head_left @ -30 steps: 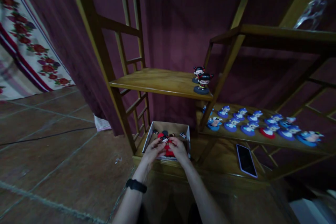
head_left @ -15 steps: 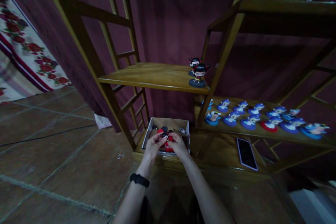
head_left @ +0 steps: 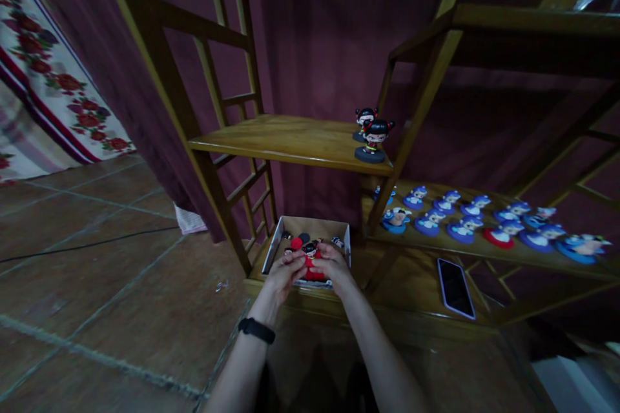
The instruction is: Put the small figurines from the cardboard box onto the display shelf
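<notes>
Compared with half a second ago, the little figure (head_left: 310, 251) has turned: its face shows now, where the earlier view was mostly dark hair, and the fingers have shifted around it. It's just over the near part of an open cardboard box (head_left: 320, 226), with something red below its head, though I can't tell if that's all its own body. Left hand (head_left: 285, 270) and right hand (head_left: 334, 265) close in from either side, fingers curled and pinching it between them. How hard they press, no idea.

Step in hand looks to me like handling or adjusting this one piece. Whatever move follows, I'd say it calls for a steady two-sided hold and some care around the other pieces close by in the box.

Counting up: one box, on the bottom shelf (head_left: 387, 284). More pieces inside, too small and covered to count. One dark wristband (head_left: 256, 330), left wrist. Two black-haired figures (head_left: 376, 134) on the upper shelf (head_left: 271, 139), right end. Twelve bluish figures (head_left: 430, 222) on the right-hand shelf (head_left: 440, 248), in two rows: seven purple bases, four blue, one red. One phone (head_left: 456, 288), lying below them.
</notes>
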Demonstrator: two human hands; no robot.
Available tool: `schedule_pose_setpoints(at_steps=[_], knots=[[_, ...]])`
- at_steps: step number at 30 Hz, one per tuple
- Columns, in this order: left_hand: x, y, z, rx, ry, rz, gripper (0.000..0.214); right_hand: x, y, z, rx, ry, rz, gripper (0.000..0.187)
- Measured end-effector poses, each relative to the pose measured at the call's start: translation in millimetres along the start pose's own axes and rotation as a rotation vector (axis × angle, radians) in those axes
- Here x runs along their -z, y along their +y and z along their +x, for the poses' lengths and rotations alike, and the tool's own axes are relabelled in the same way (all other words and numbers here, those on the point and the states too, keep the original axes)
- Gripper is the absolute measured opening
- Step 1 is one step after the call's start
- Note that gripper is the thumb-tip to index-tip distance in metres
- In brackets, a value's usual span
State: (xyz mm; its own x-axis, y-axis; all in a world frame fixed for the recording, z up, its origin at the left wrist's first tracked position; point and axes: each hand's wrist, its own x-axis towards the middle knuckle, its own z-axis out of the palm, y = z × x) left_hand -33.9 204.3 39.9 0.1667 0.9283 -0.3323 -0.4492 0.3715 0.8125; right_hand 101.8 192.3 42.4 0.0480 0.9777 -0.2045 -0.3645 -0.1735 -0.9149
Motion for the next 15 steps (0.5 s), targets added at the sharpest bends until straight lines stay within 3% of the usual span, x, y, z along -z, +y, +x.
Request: schedule_pose_setpoints(at_steps=[5, 11, 15], knots=[[-2.6, 1.2, -1.9, 0.030, 0.063, 0.009, 0.013, -2.2, 0.6, -2.4, -0.039, -0.016, -0.009, 0.030], [-3.0, -3.1, 2.0, 0.029, 0.111, 0.003, 0.013, -2.6, 4.5, -2.3, -0.061, 0.027, 0.006, 0.030], [-0.2, -11.2, 7.8, 0.008, 0.130, -0.018, 0.014, -4.1, 12.3, 0.8, -0.064, -0.010, -0.022, 0.024]])
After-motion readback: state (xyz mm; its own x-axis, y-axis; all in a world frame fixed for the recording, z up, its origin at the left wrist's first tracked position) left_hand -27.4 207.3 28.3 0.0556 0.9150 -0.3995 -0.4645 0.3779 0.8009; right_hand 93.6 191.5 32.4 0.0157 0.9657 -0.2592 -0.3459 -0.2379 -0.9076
